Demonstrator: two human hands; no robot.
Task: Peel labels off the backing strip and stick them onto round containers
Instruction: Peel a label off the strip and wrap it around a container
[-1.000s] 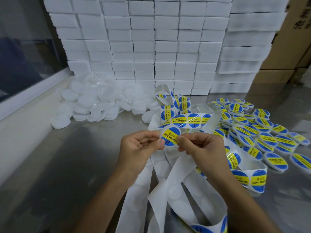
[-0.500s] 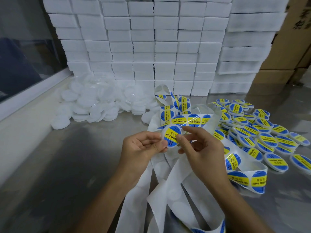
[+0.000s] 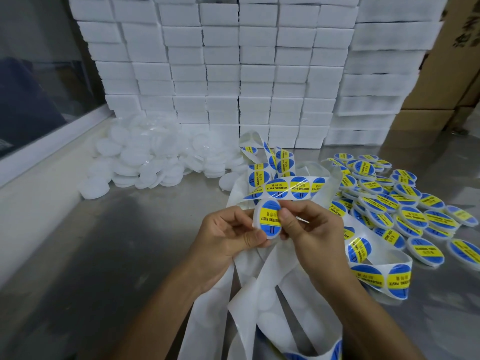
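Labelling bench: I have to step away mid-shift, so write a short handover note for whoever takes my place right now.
Left hand holds a round container by its edge; right hand presses the blue-and-yellow label onto its face with the thumb.
Done: a pile of labelled containers lies to the right on the steel table.
Left: a heap of plain white containers sits at the back left, and the backing strip behind the hands carries more labels.

Container [image 3: 268, 220] — right rim hidden behind right hand [image 3: 315, 236] thumb, lower edge behind left hand [image 3: 227, 236]. Backing strip [image 3: 262, 289] cut off at bottom edge. Cardboard boxes [image 3: 441, 74] cropped right — printing unreadable.
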